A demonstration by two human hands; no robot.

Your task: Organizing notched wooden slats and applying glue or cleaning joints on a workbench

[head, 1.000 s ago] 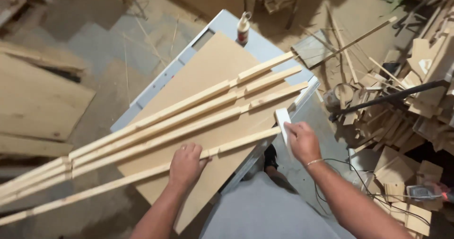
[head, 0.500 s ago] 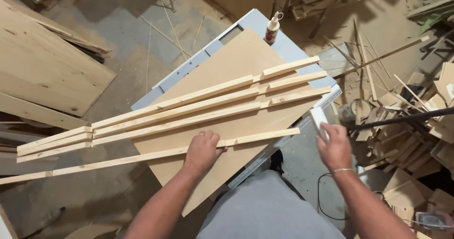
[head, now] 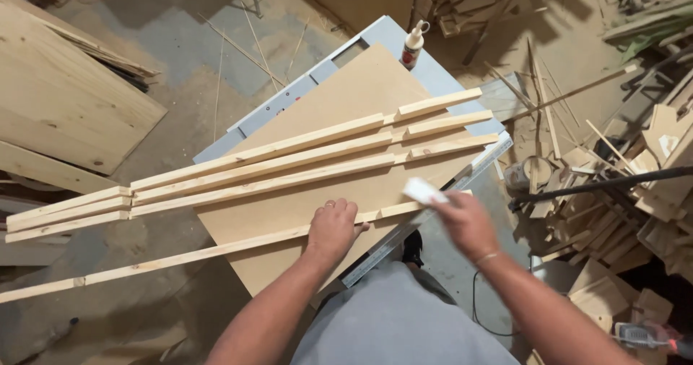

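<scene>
Nearest the camera, the left hand (head: pixel 333 228) lies palm down on a long, thin, pale wooden strip (head: pixel 216 253) that runs across the near part of a flat tan board (head: pixel 346 105); its fingers (head: pixel 339 207) are together and pressed flat on the strip, with nothing gripped. Just to the right, the right hand (head: pixel 465 224) is blurred, its fingers closed on a small white block (head: pixel 424 190) held over the right end of that same strip, near the board's edge. The strip reaches well off the board to the left, out over the floor. Beyond it, apart from the hands, three more long pale wooden strips (head: pixel 289 163) lie side by side on the board, roughly parallel to the near one and also overhanging to the left. The board rests on a grey metal bench (head: pixel 289 105) whose rim shows along the left and far sides. At the bench's far corner stands a small white glue bottle with a reddish band (head: pixel 413 44), upright. To the left, on the dusty floor, lies a large pale plywood panel (head: pixel 65 105). To the right, a heap of wooden offcuts (head: pixel 635 184) is piled beside the bench.
</scene>
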